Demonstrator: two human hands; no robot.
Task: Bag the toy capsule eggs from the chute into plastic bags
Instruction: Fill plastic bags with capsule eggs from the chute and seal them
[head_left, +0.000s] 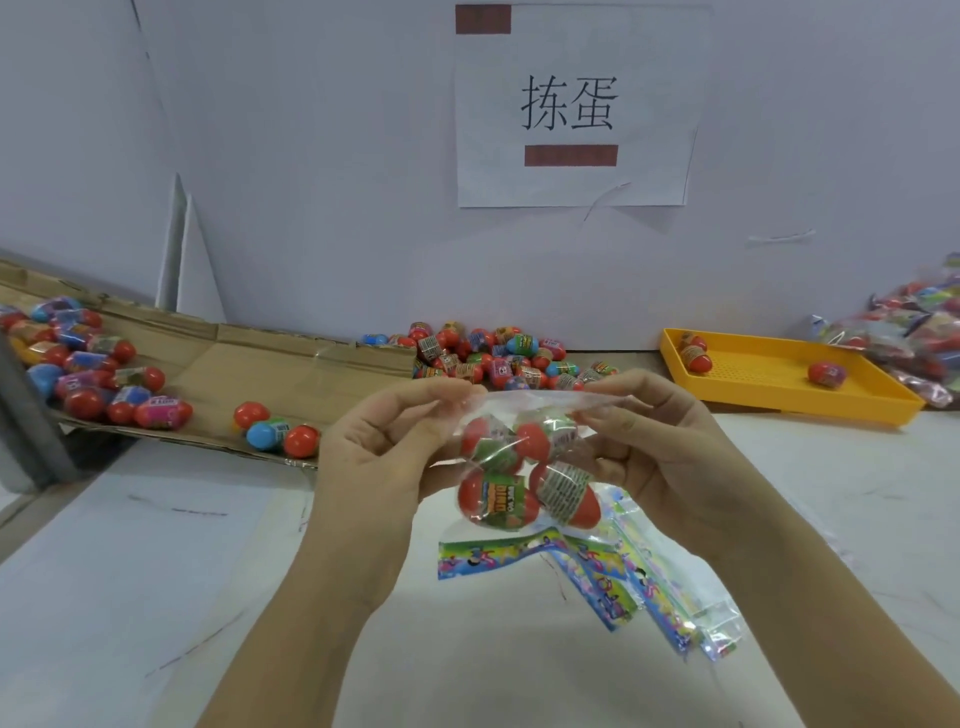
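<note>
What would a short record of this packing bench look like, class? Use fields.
Left hand: pinches top edge of plastic bag
Right hand: pinches the same edge
Bag contents: four capsule eggs visible
Cardboard chute: loose eggs on it
Yellow tray: a few eggs
Table front: empty bags
Far right: filled bags

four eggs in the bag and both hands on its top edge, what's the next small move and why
The left hand and right hand each pinch the mouth of the clear plastic bag, and four capsule eggs already sit inside. So likely slide that pinch along the top edge to press it shut, before it joins the filled bags at right.
</note>
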